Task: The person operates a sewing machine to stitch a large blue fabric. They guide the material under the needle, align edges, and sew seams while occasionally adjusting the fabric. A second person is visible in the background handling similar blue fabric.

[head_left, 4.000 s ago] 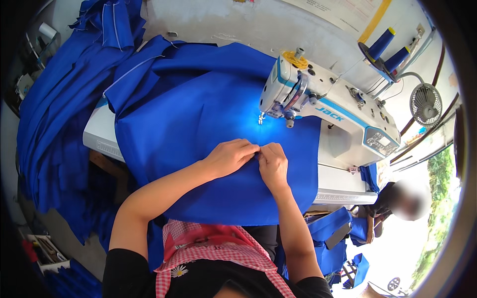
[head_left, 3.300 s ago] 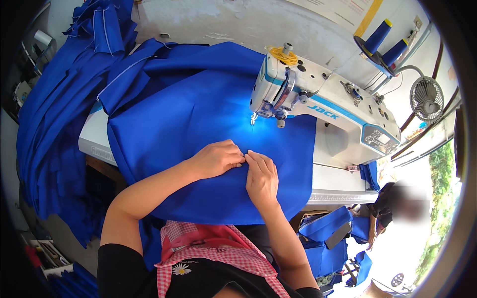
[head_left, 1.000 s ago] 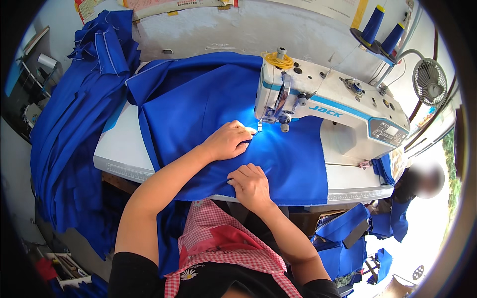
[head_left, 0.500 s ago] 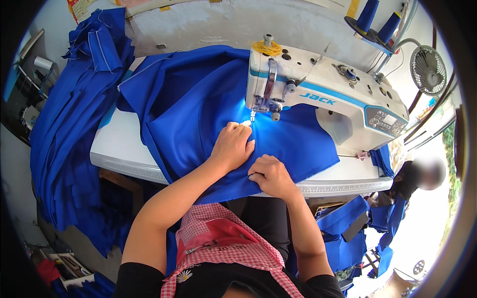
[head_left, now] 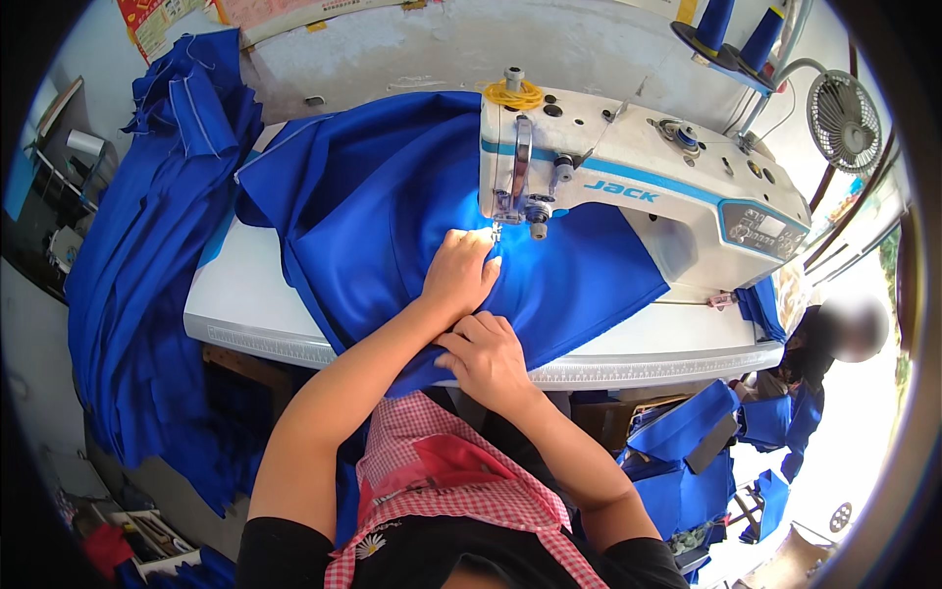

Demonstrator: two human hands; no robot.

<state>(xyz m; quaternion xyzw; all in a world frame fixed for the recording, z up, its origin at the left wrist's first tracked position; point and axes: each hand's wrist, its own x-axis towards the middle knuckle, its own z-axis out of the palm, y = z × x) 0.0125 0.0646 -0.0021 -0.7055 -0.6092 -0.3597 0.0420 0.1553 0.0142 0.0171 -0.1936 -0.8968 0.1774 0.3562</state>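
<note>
A large piece of blue fabric [head_left: 363, 196] spreads over the sewing table and runs under the white sewing machine [head_left: 599, 167]. Right by the lit presser foot [head_left: 497, 233], my left hand [head_left: 461, 273] presses on the cloth with its fingers bent together and the thumb toward the foot. Closer to my body, my right hand [head_left: 484, 358] has its fingers curled on a fold of the same fabric near the table's front edge, just below my left wrist. The fingertips of both hands are partly hidden.
A tall stack of blue cloth pieces [head_left: 147, 285] hangs at the left of the white table [head_left: 240, 285]. Blue thread cones [head_left: 714, 27] and a small fan [head_left: 842, 123] stand at the back right. More blue pieces [head_left: 692, 422] lie below right; a person [head_left: 810, 344] is beyond.
My right hand has slid left along the fabric's near part, close to my left wrist. My left hand stays by the presser foot. The view has shifted slightly.
</note>
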